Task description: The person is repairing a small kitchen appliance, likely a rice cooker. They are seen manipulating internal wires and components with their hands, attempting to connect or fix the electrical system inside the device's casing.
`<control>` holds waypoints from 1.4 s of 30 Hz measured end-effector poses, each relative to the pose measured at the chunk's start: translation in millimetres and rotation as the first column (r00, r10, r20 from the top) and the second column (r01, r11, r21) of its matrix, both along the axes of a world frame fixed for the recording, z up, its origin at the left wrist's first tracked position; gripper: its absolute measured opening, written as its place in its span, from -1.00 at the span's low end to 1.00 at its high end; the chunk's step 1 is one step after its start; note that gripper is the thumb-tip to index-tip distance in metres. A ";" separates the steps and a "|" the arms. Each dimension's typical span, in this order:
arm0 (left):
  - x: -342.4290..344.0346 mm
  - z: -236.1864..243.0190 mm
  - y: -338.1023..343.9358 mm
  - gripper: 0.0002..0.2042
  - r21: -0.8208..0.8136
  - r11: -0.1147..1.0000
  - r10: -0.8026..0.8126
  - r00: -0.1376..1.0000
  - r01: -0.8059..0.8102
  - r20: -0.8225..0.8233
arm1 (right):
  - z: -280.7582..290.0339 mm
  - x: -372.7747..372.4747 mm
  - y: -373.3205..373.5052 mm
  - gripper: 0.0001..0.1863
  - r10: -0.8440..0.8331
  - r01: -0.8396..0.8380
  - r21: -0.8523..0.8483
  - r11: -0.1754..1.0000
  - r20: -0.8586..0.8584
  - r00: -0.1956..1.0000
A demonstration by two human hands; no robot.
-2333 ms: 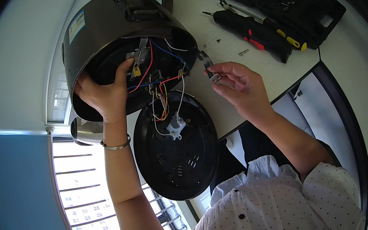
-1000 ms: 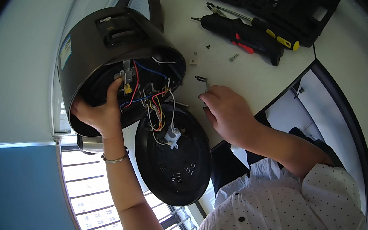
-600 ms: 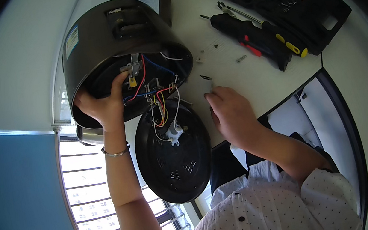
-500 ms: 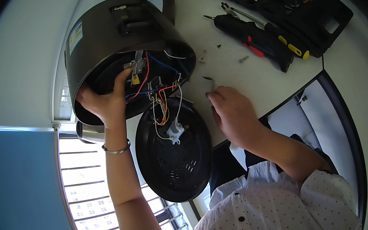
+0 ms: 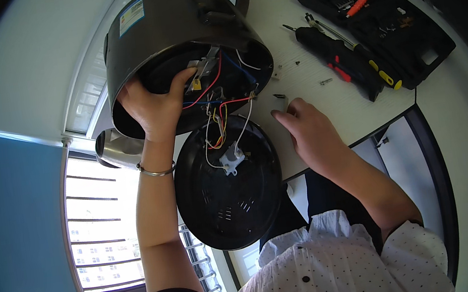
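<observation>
Reaches the left hand (image 5: 158,111) into the open underside of the dark housing (image 5: 171,27), tipped at the left end of the table (image 5: 354,115) with its opening toward the body; spreads the thumb wide from the fingers and lays it at a metal bracket (image 5: 210,63), just beside a small yellow tab (image 5: 197,84). Cannot tell the firmness of that hold, with the fingertips hidden inside. Curls the right hand (image 5: 316,132) near the opening, thumb and forefinger close to a small dark-tipped metal piece (image 5: 281,102); cannot tell whether pinched or merely lying by the fingertips. Could drop or flick that piece away by catching only its end. Below the housing, shows the round black cover (image 5: 252,196), joined by thin coloured wires and bearing a pale fitting (image 5: 232,159). Could strain a wire or pull it off its terminal by letting the housing roll or the cover sag. Farther right, has a silvery screw (image 5: 326,81) and a tiny dark screw (image 5: 297,63) lying loose, easy to lose through a sweep of the wrist; beyond these, the black electric screwdriver (image 5: 332,59), the yellow-and-black screwdriver (image 5: 382,72) and the open tool case (image 5: 406,58).
</observation>
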State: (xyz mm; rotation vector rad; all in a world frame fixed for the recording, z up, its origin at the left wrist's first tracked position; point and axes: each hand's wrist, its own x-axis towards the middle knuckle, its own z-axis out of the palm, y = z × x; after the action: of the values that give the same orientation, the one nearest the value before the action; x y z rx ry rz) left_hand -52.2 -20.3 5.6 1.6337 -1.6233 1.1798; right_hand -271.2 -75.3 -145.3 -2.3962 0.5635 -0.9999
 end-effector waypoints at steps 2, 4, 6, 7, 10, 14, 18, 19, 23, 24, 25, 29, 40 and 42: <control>2.6 -1.4 -0.4 -0.26 -0.009 1.000 0.020 0.999 -0.020 0.032 | 4.0 -0.1 -3.0 -0.62 0.001 -0.002 -0.039 0.999 -0.048 0.999; 3.3 -2.6 0.1 -0.27 -0.013 1.000 0.026 0.999 -0.026 0.046 | 8.5 -1.0 -6.7 -0.63 0.030 -0.035 -0.048 0.998 -0.111 0.993; 1.8 -1.2 0.2 -0.28 -0.015 1.000 0.018 0.999 -0.017 0.046 | 15.2 -2.0 -9.8 -0.65 0.055 -0.065 -0.049 0.997 -0.189 0.981; 3.2 -1.0 0.0 -0.28 -0.019 1.000 0.010 0.999 -0.009 0.050 | 19.3 -2.2 -10.6 -0.67 0.067 -0.079 -0.046 0.996 -0.235 0.970; 5.9 -1.4 -1.2 -0.28 -0.028 1.000 -0.007 0.997 0.009 0.072 | 19.8 -0.1 -13.5 -0.72 0.075 -0.104 -0.086 0.991 -0.293 0.953; 5.9 -0.8 -0.7 -0.28 -0.034 0.999 -0.017 0.994 0.021 0.110 | 21.1 3.5 -14.7 -0.77 0.092 -0.090 0.021 0.996 -0.301 0.949; 6.4 -1.0 -1.2 -0.28 -0.036 0.999 -0.025 0.994 0.029 0.111 | 10.9 7.4 -15.6 -0.74 0.174 -0.167 0.065 0.984 -0.142 0.974; 5.4 -0.8 -1.5 -0.28 -0.040 0.999 -0.020 0.994 0.025 0.112 | 11.4 7.8 -15.9 -0.74 0.178 -0.170 0.068 0.983 -0.144 0.973; 6.1 -1.0 -2.3 -0.28 -0.063 0.998 -0.011 0.992 0.019 0.125 | 18.7 8.0 -15.4 -0.70 0.088 -0.097 -0.039 0.994 -0.191 0.978; 7.5 -1.2 -2.2 -0.28 -0.070 0.997 -0.011 0.991 0.021 0.130 | 20.5 7.9 -15.0 -0.71 0.084 -0.098 -0.056 0.994 -0.216 0.973; 8.0 -1.5 -1.5 -0.29 -0.067 0.998 -0.009 0.992 0.017 0.125 | 22.0 7.8 -14.6 -0.71 0.079 -0.099 -0.074 0.992 -0.241 0.967; 8.7 -2.6 -0.8 -0.30 -0.062 0.998 -0.007 0.993 0.014 0.114 | 25.2 7.6 -14.2 -0.76 0.068 -0.105 -0.093 0.990 -0.337 0.939; 6.3 -1.6 -0.5 -0.28 -0.060 0.998 -0.010 0.995 0.017 0.103 | 10.1 2.8 -15.8 -0.84 0.046 -0.046 0.004 0.999 -0.085 0.995; 10.1 -3.9 -0.8 -0.24 -0.070 0.997 -0.023 0.992 0.032 0.127 | 8.0 2.2 -15.4 -0.84 0.052 -0.051 0.079 0.996 -0.011 0.999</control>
State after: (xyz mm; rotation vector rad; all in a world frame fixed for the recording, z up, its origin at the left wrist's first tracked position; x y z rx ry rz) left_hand -42.1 -21.1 1.7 1.5140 -1.6552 1.3357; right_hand -269.0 -90.7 -137.3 -2.3376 0.5333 -0.9245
